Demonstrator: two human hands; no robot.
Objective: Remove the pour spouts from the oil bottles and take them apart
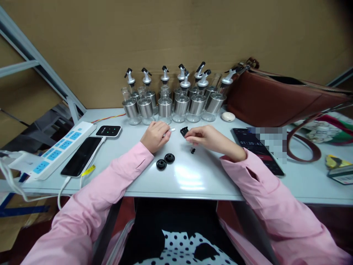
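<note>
Toward the near edge of the pale table (149, 186), two black round caps (169, 158) lie side by side. Beyond them, the left hand (156, 137) is curled, a small whitish piece (172, 129) poking out from its fingers. The right hand (200, 137) has its fingertips drawn together beside some small black parts (184, 131); whether it grips them cannot be told. A black-tipped piece (192, 150) sits just below that hand. Farther back stand glass-and-metal bottles (164, 106), several with spouts.
</note>
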